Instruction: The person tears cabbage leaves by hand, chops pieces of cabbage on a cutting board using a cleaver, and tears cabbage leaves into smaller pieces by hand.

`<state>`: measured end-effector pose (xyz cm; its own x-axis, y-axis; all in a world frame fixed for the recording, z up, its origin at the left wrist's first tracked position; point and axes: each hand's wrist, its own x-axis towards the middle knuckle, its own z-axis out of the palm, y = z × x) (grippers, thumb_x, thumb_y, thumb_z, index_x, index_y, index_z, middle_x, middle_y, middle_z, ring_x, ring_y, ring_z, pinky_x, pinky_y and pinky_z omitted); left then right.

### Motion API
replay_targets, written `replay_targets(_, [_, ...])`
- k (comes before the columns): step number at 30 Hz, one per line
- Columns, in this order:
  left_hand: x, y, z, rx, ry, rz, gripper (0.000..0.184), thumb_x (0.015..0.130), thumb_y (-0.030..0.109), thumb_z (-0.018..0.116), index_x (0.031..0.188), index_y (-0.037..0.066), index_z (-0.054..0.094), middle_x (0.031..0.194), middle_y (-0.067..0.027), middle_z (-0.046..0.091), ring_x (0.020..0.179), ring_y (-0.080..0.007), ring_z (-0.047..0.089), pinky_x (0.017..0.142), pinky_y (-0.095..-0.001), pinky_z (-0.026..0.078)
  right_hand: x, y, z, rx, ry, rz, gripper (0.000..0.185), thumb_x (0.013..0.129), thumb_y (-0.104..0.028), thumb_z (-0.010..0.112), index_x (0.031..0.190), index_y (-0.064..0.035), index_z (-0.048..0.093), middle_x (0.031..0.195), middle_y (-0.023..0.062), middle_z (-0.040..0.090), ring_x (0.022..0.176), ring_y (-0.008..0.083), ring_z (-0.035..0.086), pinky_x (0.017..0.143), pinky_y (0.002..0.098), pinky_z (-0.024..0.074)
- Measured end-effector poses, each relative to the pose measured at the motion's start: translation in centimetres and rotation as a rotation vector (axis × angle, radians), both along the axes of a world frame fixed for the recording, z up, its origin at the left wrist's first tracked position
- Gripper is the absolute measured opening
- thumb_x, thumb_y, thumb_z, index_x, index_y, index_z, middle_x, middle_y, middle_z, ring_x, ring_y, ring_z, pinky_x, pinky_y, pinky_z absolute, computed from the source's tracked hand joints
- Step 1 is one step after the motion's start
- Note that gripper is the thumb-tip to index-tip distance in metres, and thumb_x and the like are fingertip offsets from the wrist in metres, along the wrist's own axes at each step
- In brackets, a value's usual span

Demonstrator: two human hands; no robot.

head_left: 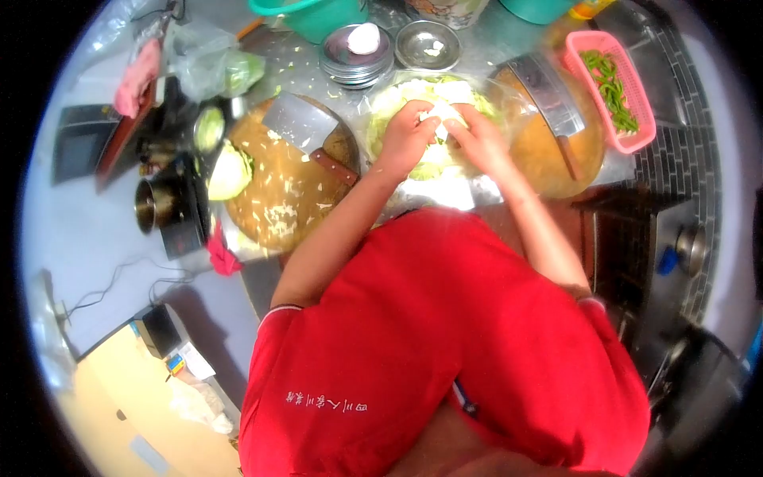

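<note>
As the head view shows, the left hand (405, 141) and right hand (482, 137) share one grip — fingers bent, closed around a pale cabbage piece (443, 114) between them, above the cabbage heap (386, 100); both touch it, neither being nearer — long axis not determinable.

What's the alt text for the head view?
A person's left hand and right hand hold a pale cabbage piece over a heap of cut cabbage. One cleaver lies on the round left board, another cleaver on the right board; a pink basket of green vegetable strips stands at far right.
</note>
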<state>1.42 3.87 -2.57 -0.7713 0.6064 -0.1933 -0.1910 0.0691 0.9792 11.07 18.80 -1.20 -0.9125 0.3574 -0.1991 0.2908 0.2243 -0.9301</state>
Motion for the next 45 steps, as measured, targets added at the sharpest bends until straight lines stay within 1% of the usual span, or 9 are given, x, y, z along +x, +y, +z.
replay_targets(3, [-0.7, 0.0, 1.2, 0.005, -0.095, -0.099, 0.022, 0.102, 0.017, 0.063, 0.116, 0.001, 0.063, 0.084, -0.0033, 0.062, 0.068, -0.0113, 0.058, 0.062, -0.0263, 0.047, -0.5, -0.9, -1.1, 0.182, 0.184, -0.054, 0.034, 0.104, -0.027, 0.059, 0.126, -0.0016, 0.062, 0.093, 0.0141, 0.07, 0.088, 0.0258, 0.067, 0.085, 0.0356, 0.0525])
replay_targets(9, [-0.6, -0.7, 2.5, -0.044, 0.22, -0.186, 0.022, 0.102, 0.019, 0.064, 0.113, 0.001, 0.064, 0.085, -0.0074, 0.063, 0.07, -0.0157, 0.059, 0.066, -0.0329, 0.049, -0.6, -1.0, 1.3, -0.699, -0.127, -0.218, 0.021, 0.108, -0.029, 0.052, 0.106, -0.0088, 0.06, 0.076, 0.0008, 0.054, 0.055, 0.0107, 0.046, 0.047, 0.0285, 0.034])
replay_targets(13, [-0.7, -0.3, 2.2, -0.008, 0.748, -0.145, 0.02, 0.098, 0.017, 0.067, 0.109, 0.0, 0.064, 0.089, -0.0144, 0.064, 0.077, -0.0282, 0.062, 0.071, -0.04, 0.05, -1.6, -0.4, 0.7, -0.718, -0.169, -0.259, 0.023, 0.104, -0.029, 0.058, 0.105, -0.0067, 0.063, 0.072, -0.0007, 0.055, 0.056, 0.011, 0.048, 0.047, 0.0285, 0.037])
replay_targets(17, [-0.9, -0.6, 3.0, -0.159, 1.183, -0.168, 0.021, 0.093, 0.011, 0.068, 0.111, 0.001, 0.065, 0.097, -0.0179, 0.064, 0.087, -0.0369, 0.064, 0.076, -0.042, 0.052, -3.5, 0.2, -1.8, 0.243, 0.206, -0.256, 0.029, 0.102, -0.03, 0.061, 0.106, -0.0013, 0.062, 0.089, 0.0191, 0.067, 0.071, 0.0328, 0.064, 0.067, 0.0444, 0.0503])
replay_targets(20, [-0.6, -0.7, 3.4, -0.216, 1.258, -0.165, 0.024, 0.09, 0.009, 0.069, 0.113, 0.002, 0.067, 0.099, -0.0166, 0.063, 0.09, -0.0358, 0.065, 0.077, -0.0428, 0.053, -3.4, 1.5, 1.3, 0.354, -0.098, -0.195, 0.038, 0.098, -0.036, 0.068, 0.115, -0.0019, 0.064, 0.116, 0.0275, 0.069, 0.11, 0.0426, 0.066, 0.09, 0.0486, 0.0517])
replay_targets(24, [-1.9, 0.2, 1.0, -0.216, 0.783, -0.035, 0.026, 0.089, 0.01, 0.07, 0.114, 0.002, 0.067, 0.097, -0.0133, 0.067, 0.088, -0.0271, 0.067, 0.074, -0.0388, 0.053, -1.4, 3.2, 0.1, 0.713, 0.059, 0.007, 0.048, 0.096, -0.039, 0.069, 0.127, -0.0035, 0.063, 0.116, 0.0267, 0.069, 0.115, 0.0416, 0.064, 0.095, 0.0513, 0.0513])
replay_targets(29, [-3.0, 0.2, 2.0, -0.166, -0.041, -0.005, 0.028, 0.088, 0.011, 0.072, 0.113, 0.0, 0.065, 0.097, -0.0123, 0.069, 0.089, -0.0178, 0.068, 0.075, -0.0354, 0.054, -1.4, 3.1, 0.3, 0.603, -0.248, 0.076, 0.052, 0.092, -0.04, 0.073, 0.125, -0.0005, 0.063, 0.121, 0.0268, 0.066, 0.111, 0.0444, 0.064, 0.095, 0.0496, 0.0517])
replay_targets(38, [-3.3, 0.4, -1.7, -0.315, 1.077, -0.072, 0.013, 0.08, 0.003, 0.069, 0.087, 0.003, 0.058, 0.09, -0.0184, 0.059, 0.089, -0.0408, 0.06, 0.08, -0.0443, 0.049, -1.4, 3.5, -0.7, 0.54, -0.328, 0.183, 0.058, 0.082, -0.024, 0.071, 0.134, -0.001, 0.06, 0.121, 0.0241, 0.068, 0.112, 0.0363, 0.067, 0.095, 0.0426, 0.0532])
replay_targets(45, [-2.5, -0.2, -0.9, -0.238, 0.843, -0.25, 0.018, 0.083, 0.002, 0.066, 0.1, 0.001, 0.064, 0.097, -0.018, 0.063, 0.088, -0.0375, 0.064, 0.076, -0.043, 0.052, 0.0, 3.3, -2.1, 0.466, -0.092, 0.125, 0.047, 0.08, -0.02, 0.072, 0.123, -0.0034, 0.064, 0.108, 0.025, 0.07, 0.104, 0.0397, 0.069, 0.092, 0.046, 0.0532])
